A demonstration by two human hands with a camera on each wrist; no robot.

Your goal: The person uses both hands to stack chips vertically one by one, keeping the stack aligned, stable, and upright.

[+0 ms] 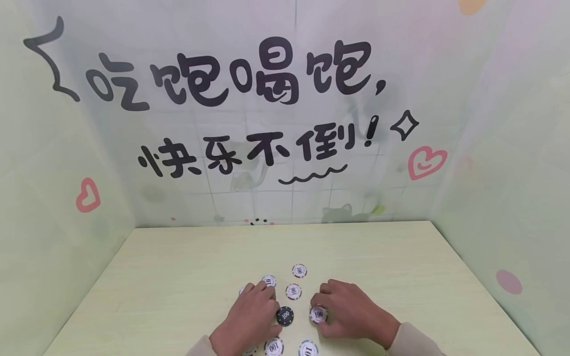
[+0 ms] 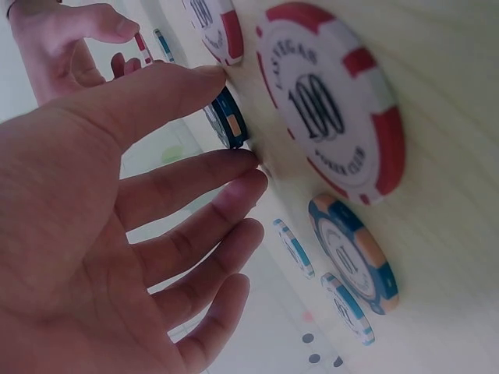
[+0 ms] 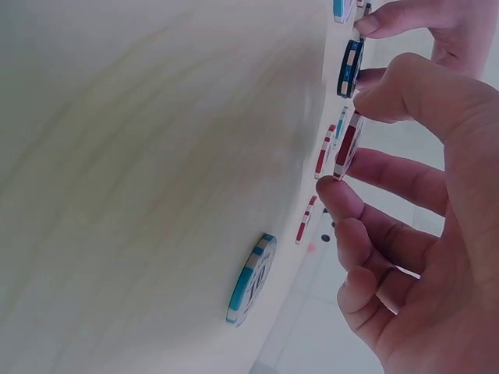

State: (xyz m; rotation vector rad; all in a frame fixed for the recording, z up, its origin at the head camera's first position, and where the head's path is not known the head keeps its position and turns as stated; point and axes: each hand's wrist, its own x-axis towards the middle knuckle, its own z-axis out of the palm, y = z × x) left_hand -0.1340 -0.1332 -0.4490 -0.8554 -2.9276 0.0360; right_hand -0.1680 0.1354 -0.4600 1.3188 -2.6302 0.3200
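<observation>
My left hand [image 1: 250, 315] is low on the table, with thumb and index finger at opposite edges of a black poker chip [image 1: 285, 316] marked 100. In the left wrist view this dark chip [image 2: 228, 118] is partly covered by the thumb, and the other fingers are spread loosely. To its right, my right hand [image 1: 349, 310] pinches a red-and-white poker chip [image 1: 318, 315], also marked 100, between thumb and fingers. The right wrist view shows that chip [image 3: 348, 146] from its edge, close over the tabletop.
Beyond the hands lie two red-edged chips [image 1: 293, 291] and a chip [image 1: 268, 281] partly behind the left fingers. Nearer are a red-edged chip [image 1: 273, 346] and a blue-edged chip [image 1: 308, 348]. Another blue-edged chip [image 3: 252, 280] lies by the right hand. A printed curtain [image 1: 285, 198] encloses the pale table [image 1: 178, 262].
</observation>
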